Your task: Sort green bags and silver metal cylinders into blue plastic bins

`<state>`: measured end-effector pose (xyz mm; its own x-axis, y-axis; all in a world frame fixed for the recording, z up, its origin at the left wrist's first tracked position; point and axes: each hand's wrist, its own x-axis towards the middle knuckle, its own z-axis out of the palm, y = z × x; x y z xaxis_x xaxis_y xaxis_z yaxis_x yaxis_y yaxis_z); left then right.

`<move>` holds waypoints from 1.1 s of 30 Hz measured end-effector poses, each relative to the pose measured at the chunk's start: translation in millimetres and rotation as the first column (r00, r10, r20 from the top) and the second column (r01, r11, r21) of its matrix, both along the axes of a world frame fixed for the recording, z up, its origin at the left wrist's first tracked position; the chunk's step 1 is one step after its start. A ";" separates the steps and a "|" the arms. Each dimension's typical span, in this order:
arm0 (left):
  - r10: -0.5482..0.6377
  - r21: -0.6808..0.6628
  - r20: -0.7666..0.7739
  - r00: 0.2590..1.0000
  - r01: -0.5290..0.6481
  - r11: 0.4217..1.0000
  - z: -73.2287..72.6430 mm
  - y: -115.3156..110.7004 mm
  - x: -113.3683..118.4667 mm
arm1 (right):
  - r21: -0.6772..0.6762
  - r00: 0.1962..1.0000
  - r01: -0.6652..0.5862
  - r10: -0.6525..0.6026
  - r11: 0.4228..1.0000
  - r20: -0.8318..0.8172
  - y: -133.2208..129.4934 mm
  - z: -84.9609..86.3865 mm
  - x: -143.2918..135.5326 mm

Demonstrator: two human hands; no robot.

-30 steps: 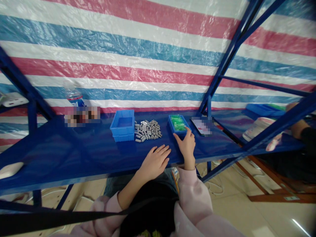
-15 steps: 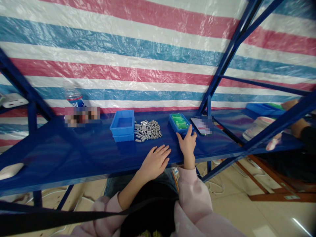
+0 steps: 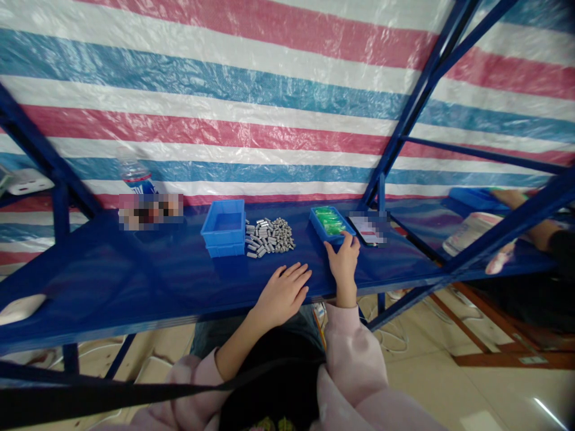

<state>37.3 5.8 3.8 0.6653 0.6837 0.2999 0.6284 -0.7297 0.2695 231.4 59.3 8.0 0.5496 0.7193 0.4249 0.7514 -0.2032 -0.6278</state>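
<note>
My left hand (image 3: 282, 294) lies flat on the blue table (image 3: 179, 281), fingers stretched out, holding nothing. It is nearest to a heap of small silver metal cylinders (image 3: 269, 237). My right hand (image 3: 344, 263) is at the front edge of a small blue tray (image 3: 320, 230); its thumb and fingers are spread and touch the rim. Green bags (image 3: 331, 220) fill that tray. Left of the metal heap, two blue bins (image 3: 224, 247) are stacked, the upper one with nothing in it.
A phone (image 3: 366, 228) lies right of the tray. At the back left stands a bottle (image 3: 137, 178) beside a blurred area. A white object (image 3: 22, 308) is at the far left. Blue frame bars (image 3: 404, 114) rise behind; another person's arm (image 3: 530, 218) reaches in at the right.
My right hand's fingers have bent down onto the tray's front edge. The tray has turned slightly and shifted a little to the right. My left hand has stayed put.
</note>
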 end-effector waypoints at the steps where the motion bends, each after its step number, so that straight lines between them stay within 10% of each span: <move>1: 0.000 -0.001 0.001 1.000 0.000 1.000 0.3 -0.1 -0.1 | 0.017 1.000 -0.002 0.002 1.000 -0.005 0.1 -0.5 0.0; 33: 0.008 0.012 0.007 1.000 -0.008 1.000 -1.3 0.2 0.5 | 0.053 0.999 0.016 -0.018 0.998 0.032 2.0 -6.2 0.6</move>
<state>37.7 6.0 2.5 0.6574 0.6855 0.3129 0.6326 -0.7276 0.2652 232.0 61.3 1.8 0.5469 0.6862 0.4797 0.7682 -0.1834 -0.6134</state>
